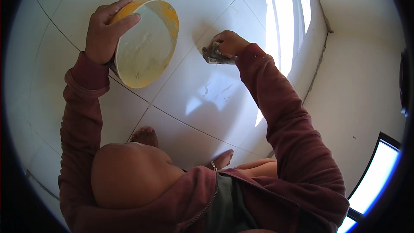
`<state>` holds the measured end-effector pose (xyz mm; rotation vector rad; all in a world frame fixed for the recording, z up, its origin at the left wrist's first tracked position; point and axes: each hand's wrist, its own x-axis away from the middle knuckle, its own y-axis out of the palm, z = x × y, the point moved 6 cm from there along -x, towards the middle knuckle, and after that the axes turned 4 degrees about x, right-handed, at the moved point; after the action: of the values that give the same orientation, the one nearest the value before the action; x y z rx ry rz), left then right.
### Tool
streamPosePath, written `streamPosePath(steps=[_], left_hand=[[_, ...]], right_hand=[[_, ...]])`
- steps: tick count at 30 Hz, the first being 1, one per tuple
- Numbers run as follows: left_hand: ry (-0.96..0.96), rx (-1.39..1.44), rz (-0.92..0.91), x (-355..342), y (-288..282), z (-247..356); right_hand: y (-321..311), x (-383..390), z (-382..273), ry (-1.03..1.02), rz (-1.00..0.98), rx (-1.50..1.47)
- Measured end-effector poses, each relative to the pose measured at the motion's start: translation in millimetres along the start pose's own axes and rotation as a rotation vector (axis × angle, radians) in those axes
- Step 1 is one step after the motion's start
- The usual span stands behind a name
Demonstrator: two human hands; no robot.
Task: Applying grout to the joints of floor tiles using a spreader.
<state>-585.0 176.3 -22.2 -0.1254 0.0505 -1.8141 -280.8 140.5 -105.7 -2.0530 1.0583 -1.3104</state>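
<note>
Nearest are the person's dark red jacket (284, 125), a bent knee (125, 172) and two bare feet, the left one (144, 136) flat on the white tile floor (142, 99). Beyond them, faint wet-looking marks (220, 90) lie on the tiles between the feet and the right hand (230, 44). That hand's fingers are curled around a dark, crusted scraper (215, 57), held low over the floor; whether the blade touches it, I cannot tell. Over to the left, the left hand (108, 28) grips the rim of a yellow bucket (172, 21), thumb inside, fingers outside, tilting its mouth toward the person. Pale residue coats the inside. The work seems under way: the scraper is already dirty, the bucket not yet wiped clean; how much remains is unclear. Farther right stands a plain pale wall (353, 73).
</note>
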Motion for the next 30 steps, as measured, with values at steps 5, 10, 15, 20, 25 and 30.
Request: streamPosePath(steps=[5,10,15,20,25,30], left_hand=[[-0.049,0.015,0.040,5.4,-5.7,-6.4],[0.002,-0.022,0.095,3.1,-10.1,-6.1],[-0.083,0.187,0.078,3.5,-7.3,-8.8],[-0.031,-0.002,0.119,2.1,-7.3,-1.5],[0.094,-0.232,0.084,4.6,4.5,13.9],[0.154,-0.444,0.085,3.2,10.6,23.9]], right_hand=[[-32.1,-6.3,68.8,0.469,0.164,-0.710],[-83.9,-38.9,91.6,0.373,0.572,-0.444],[-82.7,-56.1,93.3,0.314,0.140,0.013],[-99.4,-56.9,94.7,0.213,0.324,0.080],[-112.6,-57.4,92.2,0.256,0.462,0.117],[-104.5,-61.7,97.7,0.264,0.205,0.139]])
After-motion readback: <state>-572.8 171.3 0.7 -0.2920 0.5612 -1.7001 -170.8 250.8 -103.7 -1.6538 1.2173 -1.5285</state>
